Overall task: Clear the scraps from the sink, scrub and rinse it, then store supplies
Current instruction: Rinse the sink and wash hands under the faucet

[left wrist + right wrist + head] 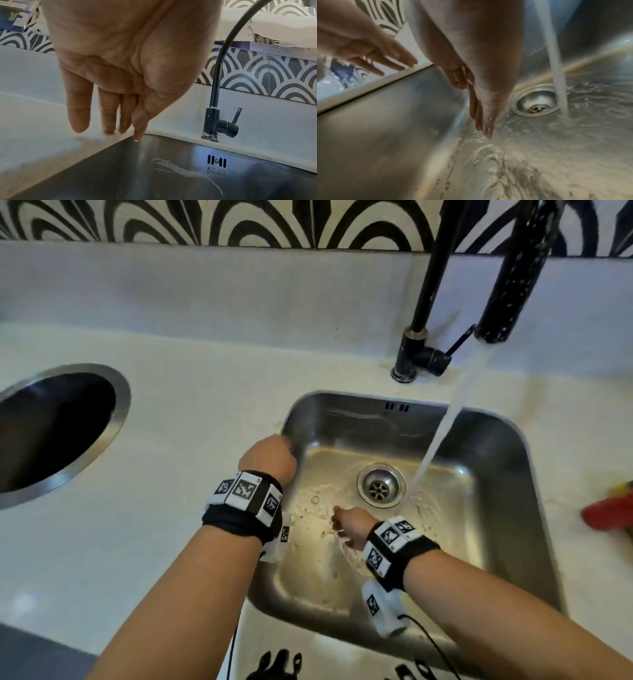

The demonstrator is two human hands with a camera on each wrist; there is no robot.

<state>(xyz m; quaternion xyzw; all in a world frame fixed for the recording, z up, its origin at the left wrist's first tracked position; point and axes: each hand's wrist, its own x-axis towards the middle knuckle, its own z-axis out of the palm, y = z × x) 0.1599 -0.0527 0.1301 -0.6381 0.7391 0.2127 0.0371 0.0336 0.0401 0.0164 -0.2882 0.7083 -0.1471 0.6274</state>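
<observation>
Rectangular stainless-steel sink [496, 460]: tap water ran. Right hand [481, 94], fingers straight, touched its wet floor; left hand [120, 65], slack and empty, over the rim. Red object [609, 510] on white bench [191, 419], cut off, unidentifiable.

Open sink [486, 440] basin, only water stream [435, 446] and black tap [424, 302] above.

Head view looks steeply down on the sink [493, 440]; both wrist views sit low and close (right nearly inside), sharing its basin.
</observation>
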